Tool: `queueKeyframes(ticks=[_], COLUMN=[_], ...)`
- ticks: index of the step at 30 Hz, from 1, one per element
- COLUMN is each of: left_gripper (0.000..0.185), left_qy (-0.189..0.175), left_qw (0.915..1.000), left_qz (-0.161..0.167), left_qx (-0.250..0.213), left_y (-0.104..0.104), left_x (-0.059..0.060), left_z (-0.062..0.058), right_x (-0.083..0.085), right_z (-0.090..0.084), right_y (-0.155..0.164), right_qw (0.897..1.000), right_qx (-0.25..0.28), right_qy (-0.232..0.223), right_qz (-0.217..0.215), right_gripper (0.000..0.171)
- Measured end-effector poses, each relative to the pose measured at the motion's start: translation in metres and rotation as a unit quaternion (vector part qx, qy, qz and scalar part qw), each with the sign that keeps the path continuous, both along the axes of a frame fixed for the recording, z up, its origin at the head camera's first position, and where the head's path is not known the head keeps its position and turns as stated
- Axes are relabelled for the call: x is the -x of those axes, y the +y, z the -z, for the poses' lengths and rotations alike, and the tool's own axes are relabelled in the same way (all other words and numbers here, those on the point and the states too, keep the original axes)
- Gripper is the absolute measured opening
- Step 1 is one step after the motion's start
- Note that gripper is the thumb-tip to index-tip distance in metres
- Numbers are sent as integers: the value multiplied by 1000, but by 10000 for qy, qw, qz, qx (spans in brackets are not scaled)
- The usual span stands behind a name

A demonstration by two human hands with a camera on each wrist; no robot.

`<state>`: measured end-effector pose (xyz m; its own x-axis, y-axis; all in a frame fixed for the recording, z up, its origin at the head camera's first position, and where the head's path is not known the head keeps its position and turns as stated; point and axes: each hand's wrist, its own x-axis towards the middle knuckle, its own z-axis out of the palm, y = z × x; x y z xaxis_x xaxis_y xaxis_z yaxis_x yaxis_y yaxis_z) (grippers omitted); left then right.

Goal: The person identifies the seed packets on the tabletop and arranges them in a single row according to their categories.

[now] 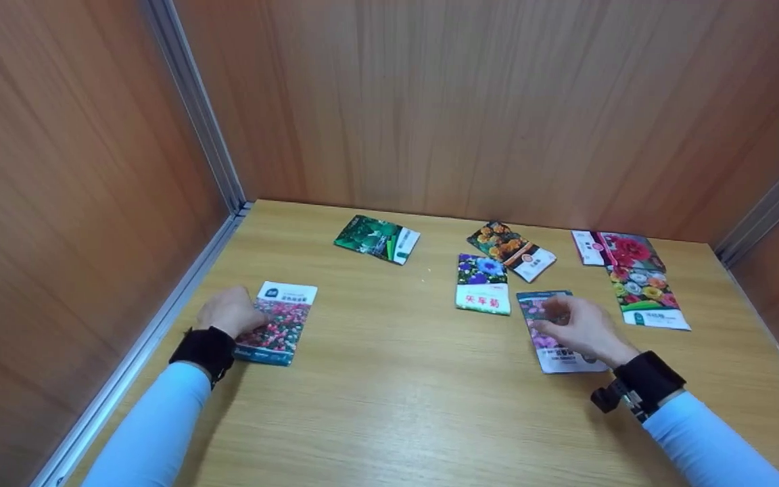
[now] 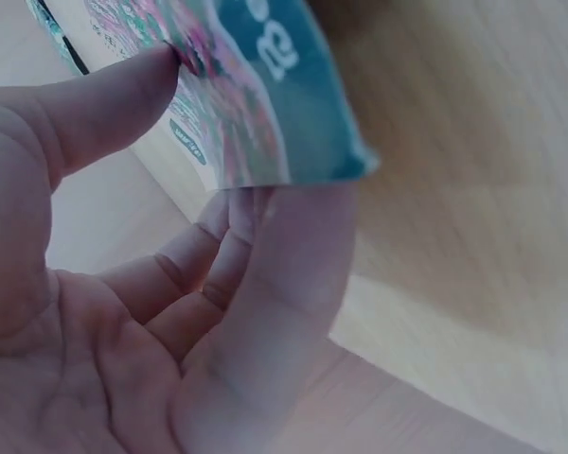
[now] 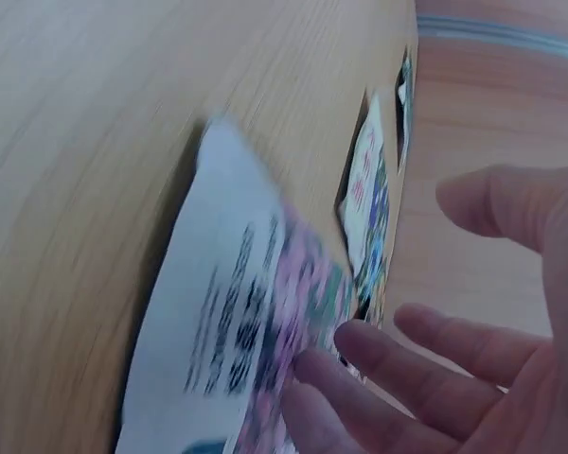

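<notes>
At the left of the table, my left hand (image 1: 230, 312) pinches a flower seed packet (image 1: 283, 321) with pink and red blooms and a teal end. In the left wrist view, the thumb presses on the printed face of the packet (image 2: 232, 104) while the fingers lie under its edge. My right hand (image 1: 582, 328) is over a seed packet (image 1: 569, 362) with pink-purple flowers and a white end. Thumb and fingers are spread apart in the right wrist view, with the fingertips close to that packet (image 3: 204, 312); whether they touch it, I cannot tell.
A green seed packet (image 1: 376, 238) lies near the back. A blue-flower packet (image 1: 483, 283) sits beside an orange-flower packet (image 1: 511, 250). At the right, a multicoloured-flower packet (image 1: 646, 294) adjoins a red-flower packet (image 1: 626, 250). Wooden panels (image 1: 464, 101) enclose the table (image 1: 389, 406).
</notes>
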<state>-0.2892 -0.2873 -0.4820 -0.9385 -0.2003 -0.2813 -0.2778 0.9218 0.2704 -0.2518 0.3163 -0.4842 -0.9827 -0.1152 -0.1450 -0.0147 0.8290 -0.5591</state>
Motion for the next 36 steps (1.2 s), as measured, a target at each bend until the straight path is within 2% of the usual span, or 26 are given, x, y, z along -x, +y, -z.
queueKeyframes(ticks=[9,12,15,18,21,25,30,36], left_gripper=[51,50,51,56,64,72,70,81], left_qy=[64,203,440,706,892,1141,1552,1582], left_qw=[9998,9994,9986,9973,9958,9933,9875,9858], left_qz=[-159,-287,-270,-126,9,83,262,570], left_qx=[68,43,76,171,197,158,113,-4], left_y=[-10,-7,0,10,23,45,71,103], left_x=[-5,-6,-6,-5,-3,3,9,13], left_z=[-4,-7,-9,-13,-15,-17,-12,-7], right_x=[3,4,4,4,5,7,12,18], right_z=[-3,-5,-6,-6,-4,-1,-1,4], right_y=[31,36,36,33,26,20,19,18], right_qw=[9969,9940,9884,9808,9739,9670,9618,9600], right_qx=[-630,-798,-1090,-1483,-1768,-2005,-2151,-2074], right_qy=[-186,-301,-425,-575,-736,-888,-1017,-1196], right_qz=[429,678,968,1129,1218,1296,1355,1453], right_gripper=[72,75,87,106,114,105,98,98])
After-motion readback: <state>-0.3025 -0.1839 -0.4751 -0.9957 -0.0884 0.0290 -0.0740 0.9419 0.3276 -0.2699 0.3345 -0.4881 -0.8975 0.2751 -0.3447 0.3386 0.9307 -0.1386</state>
